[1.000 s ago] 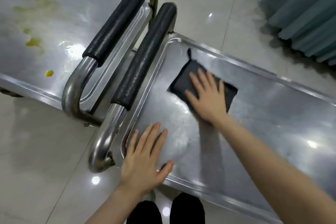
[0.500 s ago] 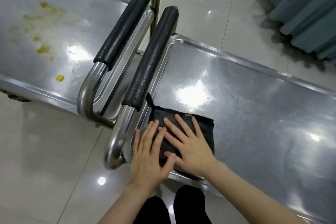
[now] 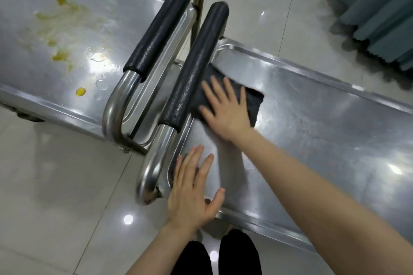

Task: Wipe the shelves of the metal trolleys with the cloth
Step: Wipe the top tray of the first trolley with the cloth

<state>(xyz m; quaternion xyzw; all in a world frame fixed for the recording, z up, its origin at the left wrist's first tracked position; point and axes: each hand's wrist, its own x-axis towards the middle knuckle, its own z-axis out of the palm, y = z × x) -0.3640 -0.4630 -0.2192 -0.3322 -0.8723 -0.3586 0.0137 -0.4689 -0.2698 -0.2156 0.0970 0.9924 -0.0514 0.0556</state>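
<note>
Moved since earlier: the cloth (image 3: 253,101) has slid from the near end of the padded handle (image 3: 194,65) up to about its middle, carried under the right hand (image 3: 225,109); the left hand (image 3: 192,190) has stayed at the near end.
Cloth: dark grey, folded into a rough square, soft and slightly fuzzy. It lies flat on the shelf (image 3: 312,129) just right of the padded handle, with one edge tucked beneath the foam.
Right hand: fingers straight and spread, palm down, pressing the cloth (no pinch, no curl round it); slightly blurred.
Left hand: fingers straight, thumb out, flat on the shelf corner beside the handle's bare steel bend; it holds nothing.
Shelf: brushed stainless steel with a shallow raised rim, rounded corners and a streaky sheen to the right of the handle.
Doing it well: I judge this a stroke along the rim under the handle. Keep the palm flat and the pressure even, overlap the passes, and work the cloth's edge into the rounded corner at the handle's far end, where grime would collect.
Padded handle: black pebbled foam sleeve over a polished tube.
Second handle (image 3: 163,24): same make, just left of it and nearly parallel.
Other shelf (image 3: 26,78): further left of the handle, with yellow smears (image 3: 60,56) and drops, not yet wiped.
Floor (image 3: 55,185): glossy pale tiles.
Curtain (image 3: 380,18): teal and pleated, well right of the handle.
</note>
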